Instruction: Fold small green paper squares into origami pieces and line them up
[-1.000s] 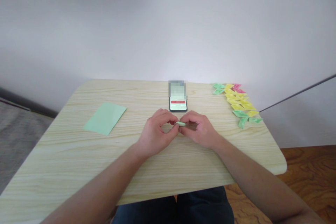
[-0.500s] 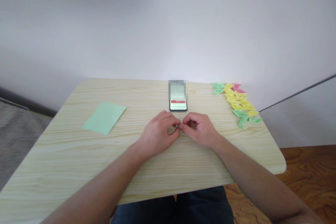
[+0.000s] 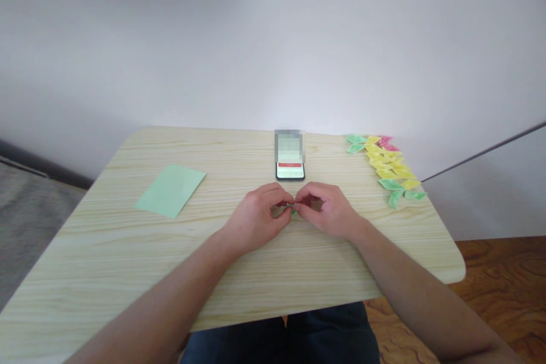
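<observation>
Between my fingertips is a small folded piece of green paper (image 3: 294, 212), mostly hidden, with a bit of green showing below the fingers. My left hand (image 3: 261, 213) pinches it from the left, thumb and forefinger closed. From the other side my right hand (image 3: 325, 210) grips it the same way, the fingertips of both hands touching or nearly so. Just beyond the hands lies a phone (image 3: 290, 172) with a lit screen, its upper part blurred out.
A flat green paper sheet (image 3: 171, 190) lies on the left of the pale wooden table (image 3: 239, 284). Along the right edge sit several folded paper pieces (image 3: 386, 165) in green, yellow and pink. A white wall (image 3: 273, 45) rises behind the table.
The green paper piece lay visible across the fingertips a second ago; now the fingers cover most of it and a green tip points downward. Both hands have stayed nearly in place.
</observation>
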